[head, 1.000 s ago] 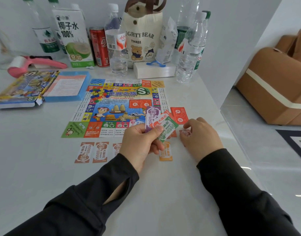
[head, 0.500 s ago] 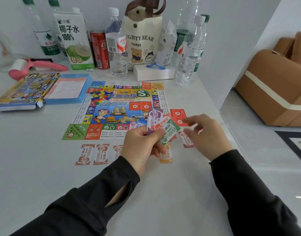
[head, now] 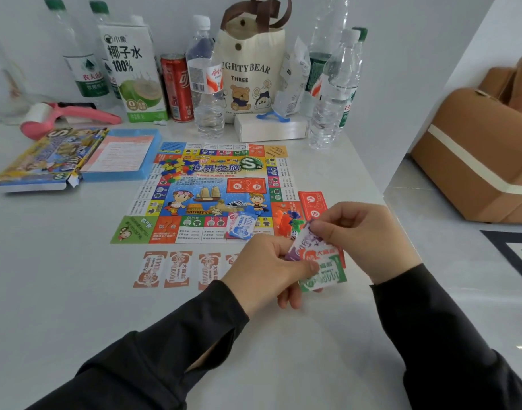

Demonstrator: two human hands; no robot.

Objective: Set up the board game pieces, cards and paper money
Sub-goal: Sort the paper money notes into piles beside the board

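The colourful paper game board (head: 212,184) lies flat on the white table. My left hand (head: 265,270) grips a fan of paper money (head: 321,267) in purple, red and green. My right hand (head: 360,232) pinches the top purple note of that fan. A row of orange notes (head: 177,269) lies below the board's front edge. A blue note (head: 241,227) rests on the board's front strip. Small plastic pawns (head: 289,221) and a die sit at the board's front right corner, beside a red card stack (head: 313,204).
The game box lid (head: 44,158) and blue box tray (head: 123,156) lie at the left. Bottles, a coconut water carton (head: 132,72), a red can, a cloth bag (head: 250,69) and a white box line the back wall. The table's edge runs along the right.
My left hand moved right and down with the fan of notes. My right hand came in from the table to pinch the purple note. The blue note and pawns on the board came into view.
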